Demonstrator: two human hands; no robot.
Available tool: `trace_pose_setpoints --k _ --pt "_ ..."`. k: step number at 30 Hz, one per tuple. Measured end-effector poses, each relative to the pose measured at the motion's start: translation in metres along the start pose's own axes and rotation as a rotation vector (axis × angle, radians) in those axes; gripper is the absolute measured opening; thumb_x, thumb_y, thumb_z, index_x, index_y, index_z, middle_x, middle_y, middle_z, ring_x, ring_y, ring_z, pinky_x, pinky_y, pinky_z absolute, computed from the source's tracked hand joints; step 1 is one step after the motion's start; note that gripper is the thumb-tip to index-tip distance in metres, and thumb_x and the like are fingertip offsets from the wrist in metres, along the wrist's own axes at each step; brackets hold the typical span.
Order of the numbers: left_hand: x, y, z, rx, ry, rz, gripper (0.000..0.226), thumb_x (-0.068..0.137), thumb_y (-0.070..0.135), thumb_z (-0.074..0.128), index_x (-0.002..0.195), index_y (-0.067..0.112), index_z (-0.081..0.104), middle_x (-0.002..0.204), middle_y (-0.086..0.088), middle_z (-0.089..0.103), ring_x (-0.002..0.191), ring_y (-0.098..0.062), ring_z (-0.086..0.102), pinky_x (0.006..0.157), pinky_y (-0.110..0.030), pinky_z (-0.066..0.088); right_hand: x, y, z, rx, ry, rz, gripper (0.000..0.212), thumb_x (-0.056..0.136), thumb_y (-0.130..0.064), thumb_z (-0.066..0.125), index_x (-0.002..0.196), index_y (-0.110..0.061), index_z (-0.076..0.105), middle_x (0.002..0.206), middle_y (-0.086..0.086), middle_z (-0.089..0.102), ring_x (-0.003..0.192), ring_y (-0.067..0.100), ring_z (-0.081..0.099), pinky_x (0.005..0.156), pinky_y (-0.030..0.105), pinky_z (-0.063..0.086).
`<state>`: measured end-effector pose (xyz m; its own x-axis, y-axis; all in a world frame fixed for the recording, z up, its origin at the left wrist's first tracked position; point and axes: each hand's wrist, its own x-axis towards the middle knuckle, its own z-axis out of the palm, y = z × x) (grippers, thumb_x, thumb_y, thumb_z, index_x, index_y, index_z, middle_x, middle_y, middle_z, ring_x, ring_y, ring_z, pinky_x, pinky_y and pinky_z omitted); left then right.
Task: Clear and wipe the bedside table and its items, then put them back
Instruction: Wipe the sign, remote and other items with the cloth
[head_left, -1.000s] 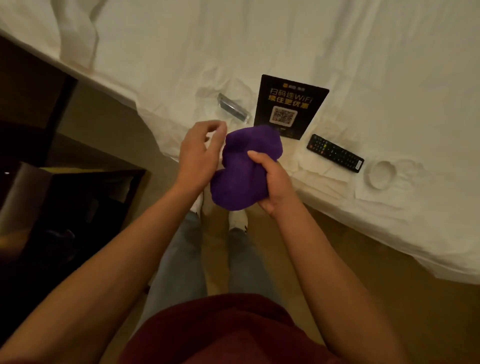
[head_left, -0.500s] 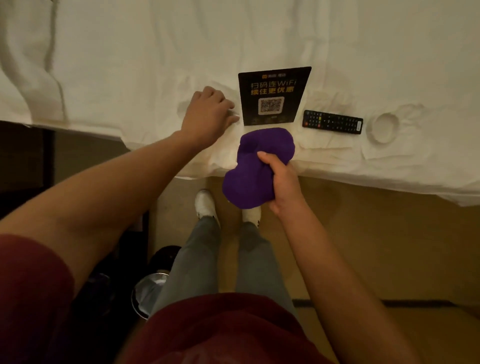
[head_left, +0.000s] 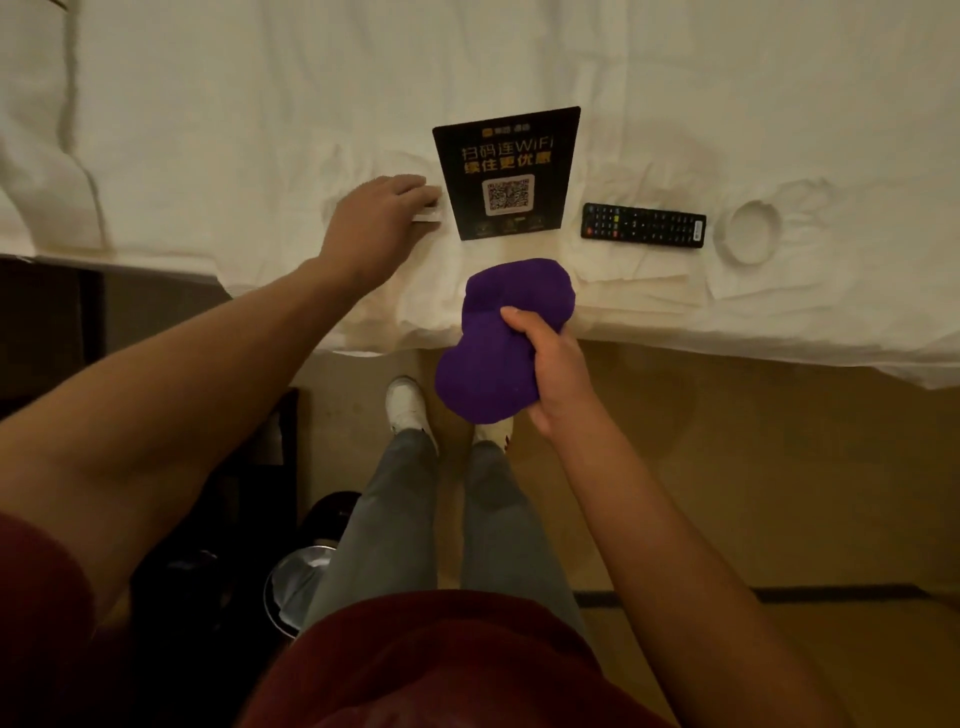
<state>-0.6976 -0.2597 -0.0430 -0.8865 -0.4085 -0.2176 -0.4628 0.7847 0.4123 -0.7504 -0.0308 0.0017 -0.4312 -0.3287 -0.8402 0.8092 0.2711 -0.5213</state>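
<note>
Head view: white bed (head_left: 260, 104) carries my cleared items: WiFi card (head_left: 506, 171), remote (head_left: 643, 226), ashtray (head_left: 750, 234). Right hand (head_left: 553, 369) clutches the purple cloth (head_left: 498, 353); left hand (head_left: 382, 218) covers a small object (head_left: 428, 214), grasp unclear. Next I'd lift and wipe it.

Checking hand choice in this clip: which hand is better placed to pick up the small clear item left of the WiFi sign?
Left. The left hand already covers the small clear item on the bed sheet, while the right hand grips the purple cloth.
</note>
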Motion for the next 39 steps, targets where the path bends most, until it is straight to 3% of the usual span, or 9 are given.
trace_pose_setpoints --k 9,14,17,20,24,29,31,34,39 --pt "-0.069 0.032 -0.038 -0.641 0.416 -0.240 0.042 0.100 0.045 0.058 0.138 0.027 0.063 0.133 0.016 0.066 0.122 0.000 0.062 0.105 -0.025 0.049 -0.010 -0.023 0.014 -0.047 -0.073 -0.139 0.034 0.087 -0.022 0.075 0.120 -0.021 0.067 0.101 -0.003 0.078 0.095 0.015 0.075 0.077 0.032 0.059" --pt "-0.088 0.074 -0.047 -1.145 0.273 -0.562 0.047 0.102 0.064 0.032 0.126 0.047 0.069 0.128 0.009 0.069 0.116 -0.010 0.067 0.098 -0.041 0.059 -0.019 -0.055 0.050 -0.247 -0.019 -0.417 0.034 0.084 -0.038 0.073 0.116 -0.030 0.065 0.098 -0.016 0.074 0.093 0.000 0.071 0.078 0.019 0.056" --pt "-0.090 0.094 -0.047 -1.238 0.268 -0.633 0.056 0.104 0.065 0.021 0.120 0.045 0.071 0.112 0.006 0.076 0.105 -0.010 0.072 0.091 -0.035 0.060 -0.026 -0.060 0.074 -0.387 0.041 -0.663 0.035 0.094 -0.036 0.069 0.126 -0.023 0.059 0.101 -0.018 0.069 0.091 -0.008 0.067 0.079 0.010 0.051" --pt "-0.079 0.114 -0.045 -1.343 0.359 -0.708 0.060 0.107 0.060 0.025 0.108 0.024 0.073 0.090 0.004 0.079 0.085 -0.009 0.076 0.067 -0.019 0.057 -0.037 -0.048 0.099 -0.472 0.120 -0.795 0.044 0.096 -0.039 0.069 0.131 -0.013 0.061 0.112 -0.003 0.070 0.104 0.012 0.068 0.091 0.033 0.057" --pt "-0.074 0.121 -0.044 -1.467 0.422 -0.830 0.059 0.110 0.052 0.027 0.093 0.016 0.070 0.071 0.007 0.077 0.067 -0.004 0.074 0.055 -0.013 0.052 -0.043 -0.038 0.109 -0.405 0.167 -0.753 0.048 0.095 -0.049 0.063 0.129 -0.015 0.063 0.115 0.002 0.070 0.108 0.025 0.067 0.093 0.046 0.056" --pt "-0.070 0.099 -0.059 -1.646 0.537 -0.938 0.051 0.106 0.055 0.037 0.099 0.010 0.061 0.094 -0.009 0.077 0.084 -0.023 0.076 0.067 -0.030 0.061 -0.040 -0.040 0.106 -0.443 0.079 -0.729 0.033 0.099 -0.036 0.067 0.125 -0.015 0.063 0.109 0.005 0.070 0.101 0.022 0.068 0.089 0.046 0.057" --pt "-0.062 0.091 -0.069 -1.717 0.603 -0.973 0.046 0.104 0.056 0.044 0.091 0.013 0.055 0.074 -0.005 0.067 0.067 -0.018 0.067 0.061 -0.031 0.058 -0.037 -0.037 0.098 -0.454 0.054 -0.646 0.026 0.099 -0.041 0.064 0.118 -0.024 0.063 0.104 -0.001 0.070 0.096 0.015 0.068 0.087 0.041 0.058" --pt "-0.051 0.091 -0.077 -1.738 0.580 -0.981 0.046 0.102 0.058 0.047 0.083 0.016 0.053 0.062 0.001 0.062 0.056 -0.013 0.061 0.056 -0.027 0.055 -0.032 -0.031 0.085 -0.362 0.017 -0.416 0.025 0.096 -0.049 0.063 0.113 -0.031 0.064 0.098 -0.007 0.073 0.093 0.012 0.071 0.087 0.037 0.058" --pt "-0.043 0.113 -0.074 -1.635 0.533 -0.805 0.037 0.106 0.039 0.048 0.087 0.010 0.061 0.075 -0.008 0.071 0.071 -0.019 0.069 0.068 -0.032 0.057 -0.028 -0.034 0.079 -0.137 0.028 -0.275 0.024 0.084 -0.052 0.067 0.102 -0.037 0.068 0.098 -0.004 0.077 0.095 0.018 0.075 0.091 0.047 0.060"
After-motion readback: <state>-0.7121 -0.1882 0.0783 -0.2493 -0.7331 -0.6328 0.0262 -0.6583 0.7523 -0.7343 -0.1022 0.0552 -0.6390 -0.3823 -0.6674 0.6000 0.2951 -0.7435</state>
